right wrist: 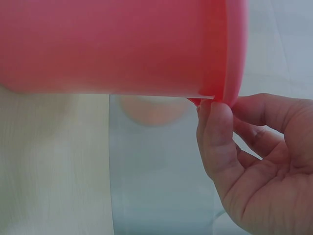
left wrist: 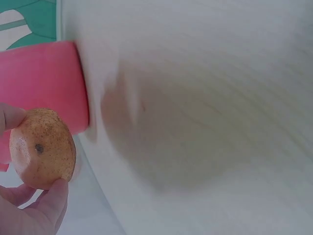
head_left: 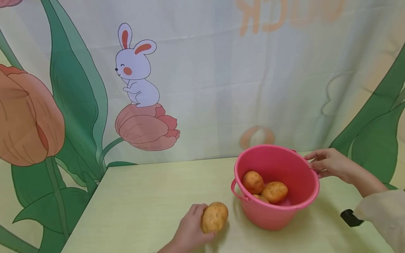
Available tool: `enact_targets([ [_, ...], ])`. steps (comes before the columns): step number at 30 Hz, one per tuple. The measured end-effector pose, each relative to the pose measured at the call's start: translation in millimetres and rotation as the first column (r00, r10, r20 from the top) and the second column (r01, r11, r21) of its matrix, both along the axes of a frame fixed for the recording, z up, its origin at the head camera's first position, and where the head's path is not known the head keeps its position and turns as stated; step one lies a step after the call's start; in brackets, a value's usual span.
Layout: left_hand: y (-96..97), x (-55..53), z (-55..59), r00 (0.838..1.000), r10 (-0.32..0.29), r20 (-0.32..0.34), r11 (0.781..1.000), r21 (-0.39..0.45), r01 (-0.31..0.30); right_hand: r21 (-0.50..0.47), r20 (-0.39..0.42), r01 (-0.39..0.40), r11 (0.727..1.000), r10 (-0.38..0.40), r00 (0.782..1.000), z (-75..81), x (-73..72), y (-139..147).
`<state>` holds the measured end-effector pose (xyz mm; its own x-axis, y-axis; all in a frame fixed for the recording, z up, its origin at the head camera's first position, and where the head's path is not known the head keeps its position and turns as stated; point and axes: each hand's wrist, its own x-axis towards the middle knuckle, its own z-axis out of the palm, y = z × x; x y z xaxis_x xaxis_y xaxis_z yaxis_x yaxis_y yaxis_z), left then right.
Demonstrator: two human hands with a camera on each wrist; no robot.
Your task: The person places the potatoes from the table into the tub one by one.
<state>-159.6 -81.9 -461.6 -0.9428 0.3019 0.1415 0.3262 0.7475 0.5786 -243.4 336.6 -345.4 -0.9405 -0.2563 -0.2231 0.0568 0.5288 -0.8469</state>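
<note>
In the head view a potato [head_left: 215, 217] is gripped by my left hand [head_left: 193, 226], just left of a pink bucket [head_left: 269, 216]. The left wrist view shows that potato [left wrist: 43, 149] held between thumb and fingertips, a dark spot on its skin, above the table. My right hand [head_left: 333, 165] holds the bucket's rim on the right side; the right wrist view shows thumb and fingers pinching the rim [right wrist: 234, 54]. Inside the bucket lie a round potato [head_left: 253, 182], a longer potato [head_left: 274, 192] and a partly hidden potato [head_left: 261, 198]. The bucket stands upright.
The pale yellow table [head_left: 142, 196] runs back to a printed curtain [head_left: 202, 88] with a rabbit and tulips. A pink handle [head_left: 238, 191] sticks out from the bucket's left side. A small black object [head_left: 351, 218] shows by the right sleeve [head_left: 384, 214].
</note>
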Motion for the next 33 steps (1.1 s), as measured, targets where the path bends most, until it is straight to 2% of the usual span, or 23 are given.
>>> enact_targets([
  [13, -6.1, -9.3, 26.8, 0.994, 0.015, -0.106, 1.0, 0.002, -0.014, 0.003, 0.003, -0.001, 1.0, 0.001, 1.0, 1.4, -0.1, -0.4],
  [24, -9.4, -13.7, 35.7, 0.986, 0.005, -0.168, 1.0, 0.015, -0.002, -0.003, 0.003, -0.007, 1.0, 0.007, 1.0, 0.1, -0.8, 0.6],
  [28, -10.3, -16.0, 41.4, 0.977, -0.007, -0.215, 1.0, 0.021, 0.012, 0.0, 0.001, -0.005, 1.0, 0.005, 1.0, -0.1, -0.8, 0.7],
  [33, -11.3, -19.1, 51.0, 0.97, -0.017, -0.242, 0.999, 0.038, 0.027, 0.001, 0.003, -0.003, 1.0, 0.003, 1.0, 0.6, -0.4, 0.0],
])
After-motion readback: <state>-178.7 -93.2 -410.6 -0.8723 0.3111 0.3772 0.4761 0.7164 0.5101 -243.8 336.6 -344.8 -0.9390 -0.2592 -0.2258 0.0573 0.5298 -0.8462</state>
